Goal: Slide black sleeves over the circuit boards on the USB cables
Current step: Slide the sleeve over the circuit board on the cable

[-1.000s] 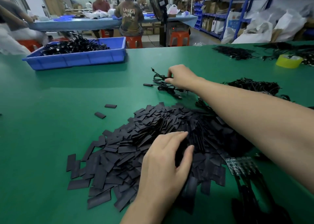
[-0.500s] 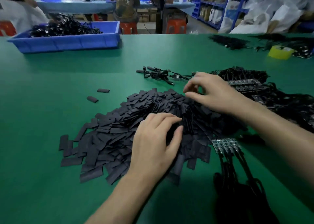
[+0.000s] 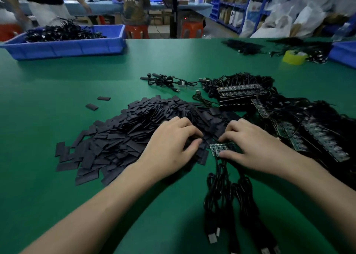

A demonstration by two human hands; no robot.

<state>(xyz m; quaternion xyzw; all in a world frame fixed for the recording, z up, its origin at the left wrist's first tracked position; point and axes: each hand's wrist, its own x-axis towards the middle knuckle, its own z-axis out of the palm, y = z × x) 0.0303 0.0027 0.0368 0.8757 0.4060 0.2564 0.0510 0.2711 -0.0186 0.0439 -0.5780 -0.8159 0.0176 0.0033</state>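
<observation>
Right hand [image 3: 256,147] back from far cables [image 3: 165,81], now at near edge of sleeve pile [image 3: 125,132], thumb and fingers pinching circuit board strip [image 3: 221,147]. Its USB cables [image 3: 221,192] trail toward camera. Left hand [image 3: 169,147] still on pile, fingers curled in; sleeve pinched or not, cannot tell. Green table [image 3: 57,196]: board stacks [image 3: 240,91] right, blue bin [image 3: 67,47] far left, yellow tape roll [image 3: 293,57] far right. Workers [image 3: 133,6] and shelving [image 3: 237,8] behind.

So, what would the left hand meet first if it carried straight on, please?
Probably black sleeves just beyond the left hand, then the right hand gripping the circuit boards; depth is unclear.
</observation>
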